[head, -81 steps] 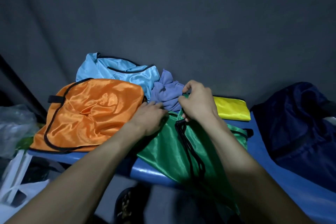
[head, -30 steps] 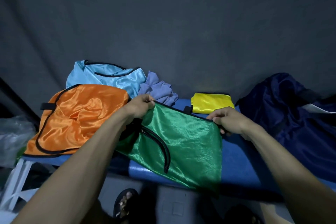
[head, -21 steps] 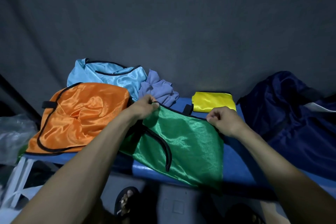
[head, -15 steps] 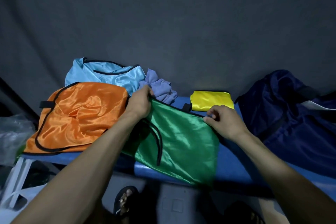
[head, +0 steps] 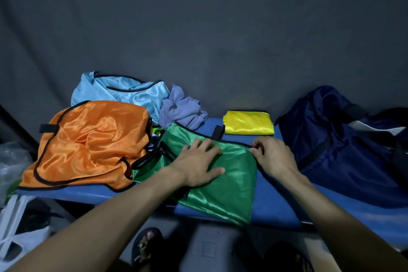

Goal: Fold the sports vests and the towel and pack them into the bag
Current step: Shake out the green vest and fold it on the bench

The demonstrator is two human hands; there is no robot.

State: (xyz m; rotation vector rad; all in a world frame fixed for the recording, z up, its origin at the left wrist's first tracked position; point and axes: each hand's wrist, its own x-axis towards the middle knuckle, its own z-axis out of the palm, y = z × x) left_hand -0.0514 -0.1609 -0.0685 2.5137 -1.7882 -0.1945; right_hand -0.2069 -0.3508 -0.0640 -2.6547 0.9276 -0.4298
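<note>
My left hand (head: pixel 198 164) presses flat, fingers spread, on the green vest (head: pixel 223 185); my right hand (head: pixel 272 158) pinches its top edge just beside the left fingertips.

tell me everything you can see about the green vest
The green vest is shiny satin-like fabric with black trim along its edges and armhole. It lies folded over on the blue bench, its near edge hanging off the front. The left hand presses flat on its middle, fingers spread; the right hand pinches its far right corner. Its left side meets the orange vest.
</note>
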